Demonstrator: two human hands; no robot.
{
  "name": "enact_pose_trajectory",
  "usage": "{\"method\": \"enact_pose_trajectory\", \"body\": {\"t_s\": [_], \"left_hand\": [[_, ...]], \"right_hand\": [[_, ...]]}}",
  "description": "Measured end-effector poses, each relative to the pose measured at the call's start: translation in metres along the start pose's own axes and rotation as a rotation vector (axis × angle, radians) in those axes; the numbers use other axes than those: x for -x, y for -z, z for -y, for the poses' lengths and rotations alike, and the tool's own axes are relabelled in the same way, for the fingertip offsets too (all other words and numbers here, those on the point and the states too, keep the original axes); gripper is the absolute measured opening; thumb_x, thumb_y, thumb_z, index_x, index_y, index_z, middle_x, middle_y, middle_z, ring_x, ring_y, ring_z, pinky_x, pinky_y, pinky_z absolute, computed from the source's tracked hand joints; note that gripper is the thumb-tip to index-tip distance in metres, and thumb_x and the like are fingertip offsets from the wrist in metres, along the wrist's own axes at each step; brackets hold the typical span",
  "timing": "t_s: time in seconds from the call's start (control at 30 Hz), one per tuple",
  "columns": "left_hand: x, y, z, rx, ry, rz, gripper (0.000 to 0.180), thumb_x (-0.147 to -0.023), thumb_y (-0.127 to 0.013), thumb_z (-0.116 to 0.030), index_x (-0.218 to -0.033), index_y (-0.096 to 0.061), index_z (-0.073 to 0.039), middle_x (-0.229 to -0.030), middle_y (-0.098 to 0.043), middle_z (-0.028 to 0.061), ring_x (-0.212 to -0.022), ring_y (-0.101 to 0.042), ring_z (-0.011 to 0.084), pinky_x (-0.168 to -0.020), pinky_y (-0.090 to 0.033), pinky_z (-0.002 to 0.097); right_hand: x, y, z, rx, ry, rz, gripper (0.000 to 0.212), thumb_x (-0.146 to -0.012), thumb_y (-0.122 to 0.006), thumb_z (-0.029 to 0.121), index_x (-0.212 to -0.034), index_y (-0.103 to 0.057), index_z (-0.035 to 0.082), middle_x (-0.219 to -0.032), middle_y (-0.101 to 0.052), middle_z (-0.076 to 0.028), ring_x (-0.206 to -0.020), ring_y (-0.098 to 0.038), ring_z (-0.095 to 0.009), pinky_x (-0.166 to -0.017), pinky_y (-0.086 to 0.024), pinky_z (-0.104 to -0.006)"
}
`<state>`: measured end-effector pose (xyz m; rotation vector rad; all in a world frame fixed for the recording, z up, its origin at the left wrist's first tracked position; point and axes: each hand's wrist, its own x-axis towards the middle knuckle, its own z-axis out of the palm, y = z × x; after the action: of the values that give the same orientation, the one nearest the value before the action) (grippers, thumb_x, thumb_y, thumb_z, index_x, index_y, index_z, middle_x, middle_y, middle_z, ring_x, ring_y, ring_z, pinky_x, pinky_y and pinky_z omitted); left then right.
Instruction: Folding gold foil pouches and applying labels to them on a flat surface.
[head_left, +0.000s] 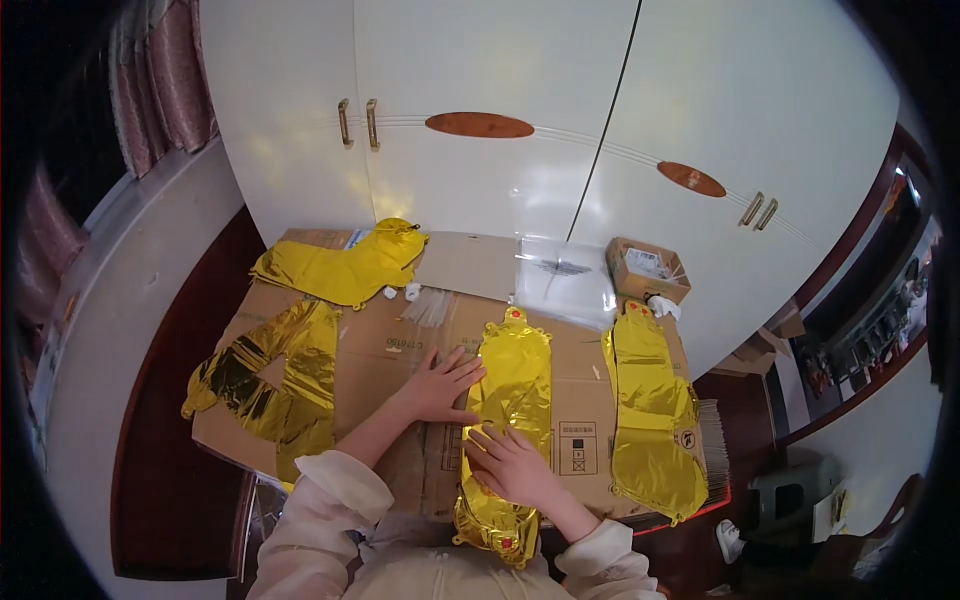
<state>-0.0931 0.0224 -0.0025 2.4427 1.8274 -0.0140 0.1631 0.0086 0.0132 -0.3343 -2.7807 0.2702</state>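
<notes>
A flat, long gold foil balloon (515, 375) lies in front of me on the cardboard, with layers of foil visible at its near end. My left hand (445, 388) rests at its left edge, fingers spread and fingertips touching the foil. Lower down, my right hand (513, 466) lies flat across the foil, fingers stretched out toward the left. Neither hand grips anything. To the right lies another flat gold foil balloon (655, 410). On the left is a gold foil balloon (300, 370) with a small triangular opening, and a further gold one (345, 265) sits behind it.
Brown cardboard (385, 345) covers the work surface. At its back lie thin clear strips (428, 307), a grey board (467, 265), a clear plastic sheet (566, 285) and a small open carton (648, 270). White cabinet doors (480, 60) stand directly behind.
</notes>
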Motion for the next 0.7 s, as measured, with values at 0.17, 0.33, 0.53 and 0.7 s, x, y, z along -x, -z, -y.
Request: {"method": "enact_pose_trajectory", "body": {"t_s": [0.17,0.33,0.53,0.7], "left_hand": [[-0.001,-0.004,0.001,-0.016,-0.007,-0.024,0.096,-0.081,-0.045,-0.080,-0.154,-0.028,-0.019,-0.161,-0.024,0.0033,-0.150,-0.014,0.0313,-0.116,-0.009,0.0630],[-0.001,-0.006,0.002,-0.017,-0.013,-0.037,0.096,-0.081,-0.045,-0.080,-0.153,-0.029,-0.019,-0.161,-0.025,0.0032,-0.149,-0.015,0.0320,-0.116,-0.011,0.0630],[0.000,0.000,-0.001,-0.009,0.002,0.010,0.097,-0.081,-0.047,-0.079,-0.154,-0.027,-0.017,-0.161,-0.022,0.0038,-0.150,-0.012,0.0330,-0.115,-0.012,0.0631],[-0.002,0.000,0.002,0.024,-0.002,0.007,0.103,-0.078,-0.050,-0.080,-0.154,-0.026,-0.016,-0.161,-0.022,0.0047,-0.150,-0.011,0.0330,-0.116,-0.011,0.0630]], "right_hand": [[0.009,-0.019,0.004,0.037,0.048,0.064,0.049,-0.092,-0.057,0.037,-0.136,-0.055,0.014,-0.142,-0.050,-0.007,-0.132,-0.044,-0.025,-0.112,-0.028,-0.0515],[0.011,-0.017,0.010,0.088,0.075,0.124,0.045,-0.094,-0.054,0.040,-0.136,-0.056,0.024,-0.145,-0.048,-0.005,-0.136,-0.040,-0.028,-0.113,-0.026,-0.0528],[0.013,-0.014,0.011,0.082,0.120,0.136,0.041,-0.094,-0.052,0.041,-0.135,-0.057,0.034,-0.147,-0.046,-0.004,-0.137,-0.038,-0.031,-0.112,-0.025,-0.0572],[0.017,-0.020,0.009,0.068,0.131,0.136,0.040,-0.094,-0.052,0.042,-0.134,-0.057,0.038,-0.148,-0.045,-0.004,-0.137,-0.038,-0.032,-0.112,-0.025,-0.0591]]}}
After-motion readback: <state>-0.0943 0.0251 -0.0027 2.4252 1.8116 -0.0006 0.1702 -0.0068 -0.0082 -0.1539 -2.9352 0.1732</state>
